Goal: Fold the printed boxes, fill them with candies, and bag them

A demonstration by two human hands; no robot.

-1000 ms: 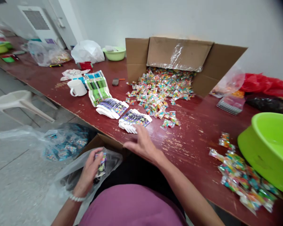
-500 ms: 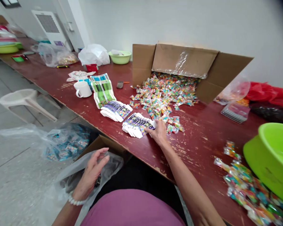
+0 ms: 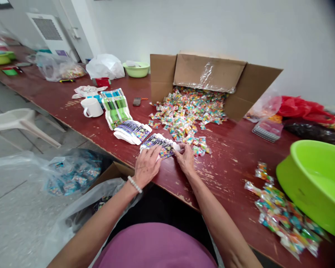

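Observation:
A fanned row of flat purple printed cartons (image 3: 158, 139) with white edges lies near the table's front edge. My right hand (image 3: 185, 158) pinches the right end of the nearest carton (image 3: 167, 152) between thumb and fingers. Over the row's near left side, my left hand (image 3: 147, 166) bends its fingers and thumb around that carton's other end; its fingertips are partly hidden. Just left is a second purple fan of cartons (image 3: 132, 131), beside green printed cartons (image 3: 117, 110). Small wrapped candies (image 3: 188, 115) spill toward my right hand from an open cardboard box (image 3: 209, 72).
A white mug (image 3: 93, 108) stands on the left of the red table (image 3: 226, 167). To the right are a lime-green basin (image 3: 312, 186) and more wrapped candies (image 3: 284, 216). Below the edge hang or lie plastic bags (image 3: 75, 175), near a white stool (image 3: 19, 121).
My left hand has moved up and right from above the plastic bag onto the carton row. My right hand stays at the row's right end. The view has shifted slightly right.

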